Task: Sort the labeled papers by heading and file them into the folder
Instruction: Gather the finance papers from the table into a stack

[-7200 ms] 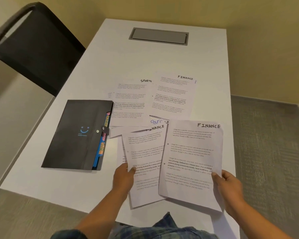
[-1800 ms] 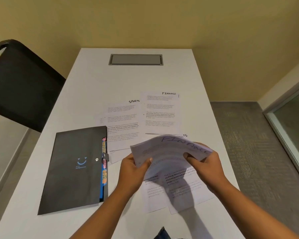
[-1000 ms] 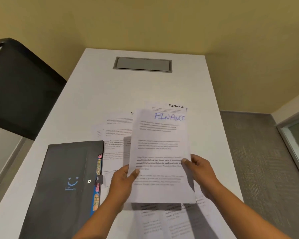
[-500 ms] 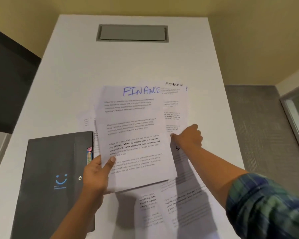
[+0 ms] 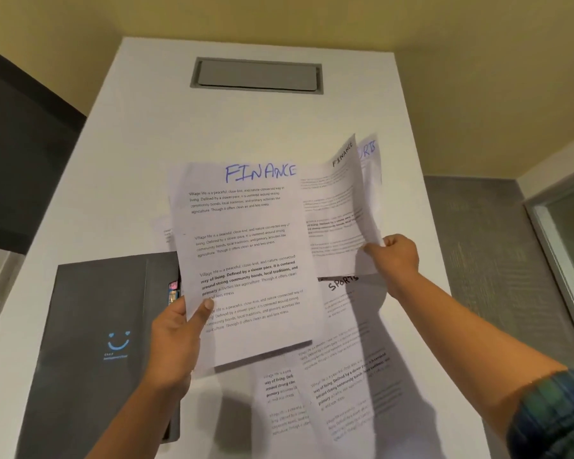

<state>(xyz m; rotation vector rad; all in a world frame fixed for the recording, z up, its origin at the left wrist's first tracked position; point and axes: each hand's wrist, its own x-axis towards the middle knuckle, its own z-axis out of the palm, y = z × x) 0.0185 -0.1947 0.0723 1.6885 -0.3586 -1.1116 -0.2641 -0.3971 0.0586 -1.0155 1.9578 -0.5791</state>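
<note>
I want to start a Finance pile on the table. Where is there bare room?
Bare table lies between the cable hatch and the held FINANCE sheets, and along the left edge beyond the folder. Near and right is crowded: the SPORTS sheet and other papers overlap there, below the right hand.

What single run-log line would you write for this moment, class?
left hand: holds blue-headed FINANCE sheet | right hand: pinches black-headed FINANCE sheet | folder: flat on table

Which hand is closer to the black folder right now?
Left. The left hand, holding the blue-headed paper, is at the right edge of the folder; the right hand, pinching the black-headed paper, is well off to its right.
</note>
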